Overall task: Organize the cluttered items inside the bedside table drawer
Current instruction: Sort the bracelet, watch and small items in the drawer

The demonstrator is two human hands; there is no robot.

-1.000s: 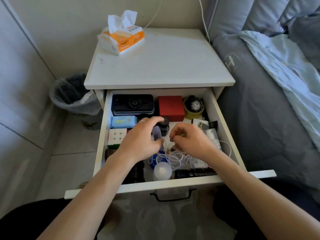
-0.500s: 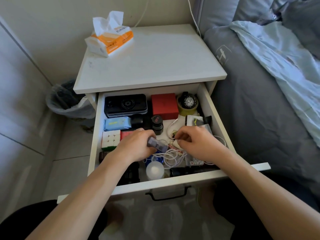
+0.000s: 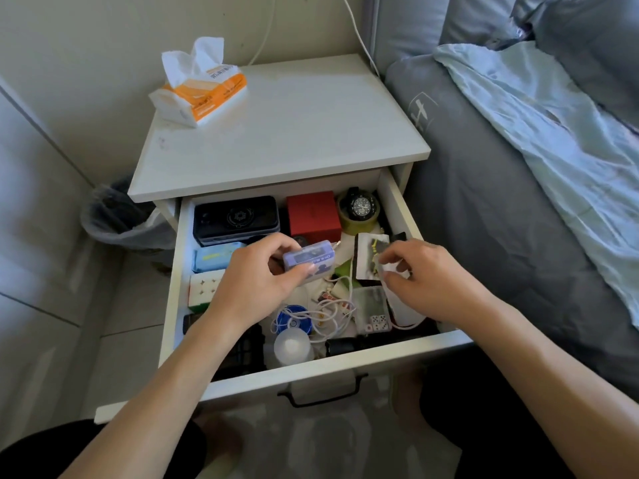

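At frame centre, the left hand grips a small lilac box above the open drawer, now lifted higher than half a second ago. Just right, the right hand pinches a white packet. Below lie tangled white cables, dice; behind, a red box, a watch. A tissue pack sits upper left.

Both forearms are reaching in from six o'clock. The left hand is gripping something between curled fingers and thumb. At its three o'clock, the right hand is pinching with bent fingertips.
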